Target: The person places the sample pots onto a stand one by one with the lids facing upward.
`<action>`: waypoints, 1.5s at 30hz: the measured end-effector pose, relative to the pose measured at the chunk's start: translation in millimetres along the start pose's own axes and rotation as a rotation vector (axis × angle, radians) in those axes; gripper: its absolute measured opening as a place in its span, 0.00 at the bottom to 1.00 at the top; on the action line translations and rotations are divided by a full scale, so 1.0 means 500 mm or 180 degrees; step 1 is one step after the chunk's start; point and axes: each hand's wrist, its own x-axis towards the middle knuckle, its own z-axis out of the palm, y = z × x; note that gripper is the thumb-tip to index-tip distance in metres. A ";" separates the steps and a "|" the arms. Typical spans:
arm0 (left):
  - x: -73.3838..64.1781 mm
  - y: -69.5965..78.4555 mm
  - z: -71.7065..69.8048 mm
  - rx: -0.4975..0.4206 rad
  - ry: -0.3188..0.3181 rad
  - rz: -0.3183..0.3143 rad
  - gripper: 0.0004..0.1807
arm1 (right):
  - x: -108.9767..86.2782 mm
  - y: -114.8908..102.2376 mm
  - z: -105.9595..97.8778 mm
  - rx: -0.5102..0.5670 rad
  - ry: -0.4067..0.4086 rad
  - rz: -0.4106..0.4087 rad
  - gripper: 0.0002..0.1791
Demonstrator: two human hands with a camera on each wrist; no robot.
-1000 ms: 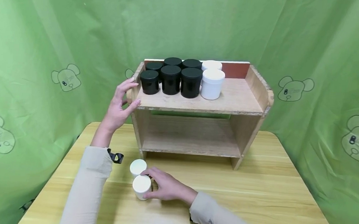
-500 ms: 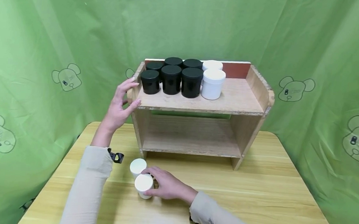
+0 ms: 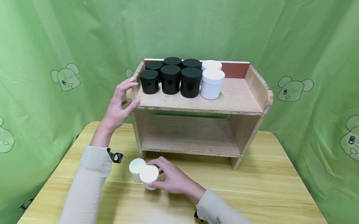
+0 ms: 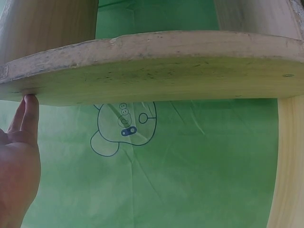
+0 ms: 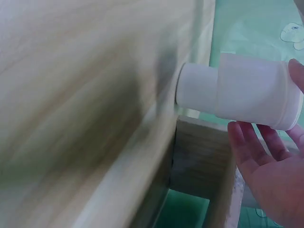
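Observation:
In the head view, my right hand [image 3: 173,178] pinches a white lidded jar [image 3: 148,174] between thumb and fingers. The right wrist view shows this jar [image 5: 254,90] upright relative to the table, its base raised off the wood. A second white jar [image 3: 137,168] stands on the table just behind and left of it, partly covered by it. My left hand [image 3: 118,106] holds the left side panel of a wooden shelf [image 3: 195,109], thumb at the front and fingers at the outer side. Fingertips touch the panel [image 4: 156,78] in the left wrist view.
On the top board stand several black jars [image 3: 191,83] in two rows, with two white jars [image 3: 212,84] to their right. Bare board lies right of these. The lower board [image 3: 191,135] bears nothing visible. A green curtain [image 3: 185,22] hangs behind the wooden table [image 3: 254,200].
My right hand has lifted the nearer white jar and carried it slightly right and toward the shelf. The left hand stays at the shelf's side.

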 end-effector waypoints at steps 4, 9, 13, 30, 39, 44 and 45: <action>-0.001 0.000 -0.001 0.0011 0.0003 -0.0009 0.30 | 0.000 -0.001 -0.014 0.0134 0.0111 -0.0056 0.33; -0.001 0.000 -0.002 0.0005 0.0009 -0.0017 0.30 | -0.002 -0.008 -0.036 0.0065 0.0230 -0.0092 0.35; -0.002 0.000 -0.003 0.0004 0.0009 -0.0019 0.31 | -0.002 -0.016 -0.062 -0.0126 0.0356 -0.0135 0.36; -0.002 -0.001 0.000 -0.0022 -0.0004 -0.0035 0.30 | -0.015 -0.070 -0.245 -0.0138 0.1212 -0.0547 0.37; -0.001 0.001 0.000 -0.0016 -0.0004 -0.0030 0.31 | -0.054 -0.103 -0.347 -0.0162 0.1708 -0.0564 0.38; 0.000 0.003 0.000 0.0005 -0.0013 -0.0037 0.31 | -0.073 -0.126 -0.397 -0.0150 0.1960 -0.0495 0.38; 0.000 0.004 0.001 0.0012 -0.0014 -0.0043 0.31 | -0.076 -0.131 -0.406 -0.0112 0.2001 -0.0487 0.38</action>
